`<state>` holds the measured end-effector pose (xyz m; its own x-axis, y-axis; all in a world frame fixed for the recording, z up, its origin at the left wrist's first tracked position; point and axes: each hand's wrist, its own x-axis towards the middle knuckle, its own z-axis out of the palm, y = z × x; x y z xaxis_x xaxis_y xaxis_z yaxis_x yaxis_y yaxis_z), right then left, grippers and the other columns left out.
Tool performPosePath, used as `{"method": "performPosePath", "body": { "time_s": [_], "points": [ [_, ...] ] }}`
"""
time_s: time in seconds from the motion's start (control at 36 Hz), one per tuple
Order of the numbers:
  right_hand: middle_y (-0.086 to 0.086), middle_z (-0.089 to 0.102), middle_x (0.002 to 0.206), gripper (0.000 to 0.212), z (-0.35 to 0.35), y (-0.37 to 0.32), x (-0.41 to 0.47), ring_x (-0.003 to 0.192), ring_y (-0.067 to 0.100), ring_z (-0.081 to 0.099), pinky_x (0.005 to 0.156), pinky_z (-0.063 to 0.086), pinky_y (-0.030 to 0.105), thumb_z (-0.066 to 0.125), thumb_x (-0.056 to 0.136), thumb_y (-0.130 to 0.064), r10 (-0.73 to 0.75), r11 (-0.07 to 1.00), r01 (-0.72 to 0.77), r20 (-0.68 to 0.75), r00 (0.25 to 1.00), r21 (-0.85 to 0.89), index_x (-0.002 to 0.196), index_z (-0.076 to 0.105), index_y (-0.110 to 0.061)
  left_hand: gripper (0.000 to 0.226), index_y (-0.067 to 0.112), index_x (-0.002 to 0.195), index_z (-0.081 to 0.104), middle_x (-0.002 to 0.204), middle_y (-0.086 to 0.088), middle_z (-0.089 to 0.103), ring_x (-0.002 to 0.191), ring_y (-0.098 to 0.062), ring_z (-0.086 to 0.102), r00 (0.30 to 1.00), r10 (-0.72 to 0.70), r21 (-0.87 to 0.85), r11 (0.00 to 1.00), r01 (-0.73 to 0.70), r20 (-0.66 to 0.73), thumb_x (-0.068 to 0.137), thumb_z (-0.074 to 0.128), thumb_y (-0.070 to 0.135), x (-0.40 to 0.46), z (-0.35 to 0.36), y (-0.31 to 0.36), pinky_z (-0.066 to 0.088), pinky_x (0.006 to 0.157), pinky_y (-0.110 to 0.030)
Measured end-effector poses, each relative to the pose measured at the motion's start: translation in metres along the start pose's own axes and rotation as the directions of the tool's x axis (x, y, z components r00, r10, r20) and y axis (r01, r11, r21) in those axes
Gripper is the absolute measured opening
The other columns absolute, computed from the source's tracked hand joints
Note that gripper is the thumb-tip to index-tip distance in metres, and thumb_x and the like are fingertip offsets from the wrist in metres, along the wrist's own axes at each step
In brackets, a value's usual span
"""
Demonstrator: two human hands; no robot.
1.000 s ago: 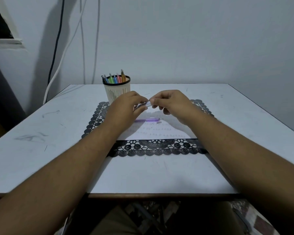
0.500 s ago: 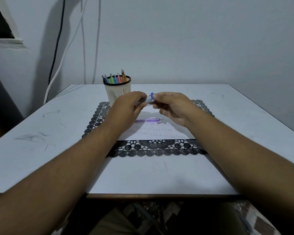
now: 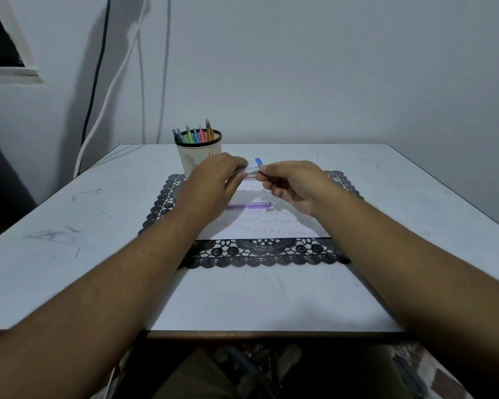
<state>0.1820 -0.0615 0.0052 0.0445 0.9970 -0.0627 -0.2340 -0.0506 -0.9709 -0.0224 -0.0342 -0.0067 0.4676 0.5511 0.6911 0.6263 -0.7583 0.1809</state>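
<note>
Pinched from both sides: left hand [image 3: 213,182] has its fingertips closed on the lower part of a slim clear-plastic pen w/ a blue end cap [image 3: 253,168], and right hand [image 3: 291,184] nips the same pen betw. thumb & forefinger just under the blue cap. Other right fingers curl loosely below, holding nothing that shows. Both grips narrow, tight on the barrel. How much of the barrel is inside the left hand: can't tell, knuckles hide it.

Pen is in the air, tilted, blue end up & toward the far side, clear part running down-left into the left fingers. It hangs over the far part of a white paper sheet [image 3: 274,226], not touching it; a shadow falls on the sheet below.

On the sheet, under the hands: a purple translucent pen [image 3: 247,205] lying flat, approx. left-right, w/ a small pale bit [image 3: 269,209] just beside its right end. Sheet carries rows of small marks, too small to read. Sheet lies on a black lace-pattern placemat [image 3: 257,253], mat on a white scuffed tabletop [image 3: 69,226].

Behind the left hand, at the mat's far-left corner: a cream slotted plastic cup w/ a black rim [image 3: 198,156], upright, w/ several coloured pens [image 3: 195,135] standing in it. Cup is close to the left hand; touching or not, can't tell. Dark & white cables [image 3: 98,67] run down the pale wall at left. Both forearms bare, reaching in from the near edge.
</note>
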Motion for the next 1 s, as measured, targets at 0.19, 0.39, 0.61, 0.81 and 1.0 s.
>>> {"method": "performPosePath", "body": {
  "time_s": [0.19, 0.39, 0.61, 0.81, 1.0],
  "points": [
    [0.008, 0.076, 0.075, 0.006, 0.002, 0.003, 0.002, 0.053, 0.007, 0.062, 0.044, 0.044, 0.014, 0.071, 0.095, -0.005, 0.131, 0.986, -0.129, -0.011, 0.991, 0.109, 0.090, 0.073, -0.002, 0.020, 0.020, 0.119, 0.074, 0.102, 0.011, 0.073, 0.083, 0.006, 0.060, 0.993, -0.121, -0.276, 0.954, 0.115, -0.006, 0.101, 0.067, 0.022, 0.001, -0.001, 0.000, 0.039, 0.072, -0.004],
    [0.007, 0.077, 0.077, 0.006, 0.005, 0.010, 0.004, 0.054, 0.007, 0.063, 0.044, 0.043, 0.012, 0.070, 0.096, -0.007, 0.162, 0.970, -0.166, 0.039, 0.986, 0.177, 0.091, 0.073, -0.004, 0.010, 0.034, 0.109, 0.072, 0.082, 0.023, 0.069, 0.069, 0.002, 0.059, 0.957, -0.281, -0.584, 0.768, 0.264, 0.064, 0.100, 0.068, 0.033, -0.001, 0.005, -0.003, 0.047, 0.064, -0.016],
    [0.006, 0.076, 0.081, 0.008, 0.014, 0.018, 0.004, 0.053, 0.007, 0.063, 0.040, 0.039, 0.012, 0.067, 0.099, -0.006, 0.233, 0.928, -0.252, 0.098, 0.967, 0.274, 0.091, 0.070, -0.006, 0.010, 0.011, 0.103, 0.072, 0.074, 0.005, 0.066, 0.064, -0.009, 0.050, 0.947, -0.303, -0.774, 0.574, 0.268, 0.103, 0.097, 0.073, 0.019, 0.001, 0.005, 0.003, 0.042, 0.059, -0.022],
    [0.007, 0.075, 0.076, 0.011, 0.010, 0.013, 0.004, 0.053, 0.008, 0.063, 0.039, 0.041, 0.013, 0.065, 0.100, -0.006, 0.232, 0.910, -0.252, 0.098, 0.968, 0.330, 0.091, 0.072, -0.002, 0.012, 0.019, 0.105, 0.074, 0.072, -0.006, 0.065, 0.063, -0.015, 0.052, 0.934, -0.339, -0.769, 0.565, 0.298, 0.113, 0.094, 0.077, 0.019, 0.001, 0.006, -0.002, 0.045, 0.058, -0.027],
    [0.010, 0.076, 0.079, 0.008, 0.001, 0.011, 0.007, 0.056, 0.009, 0.064, 0.043, 0.046, 0.014, 0.072, 0.095, -0.006, 0.085, 0.973, -0.082, -0.006, 0.996, 0.214, 0.092, 0.077, 0.000, 0.019, 0.028, 0.107, 0.073, 0.077, 0.010, 0.074, 0.061, -0.004, 0.065, 0.934, -0.349, -0.611, 0.724, 0.320, 0.077, 0.091, 0.081, 0.022, -0.001, 0.010, -0.006, 0.046, 0.056, -0.015]
  ]
}}
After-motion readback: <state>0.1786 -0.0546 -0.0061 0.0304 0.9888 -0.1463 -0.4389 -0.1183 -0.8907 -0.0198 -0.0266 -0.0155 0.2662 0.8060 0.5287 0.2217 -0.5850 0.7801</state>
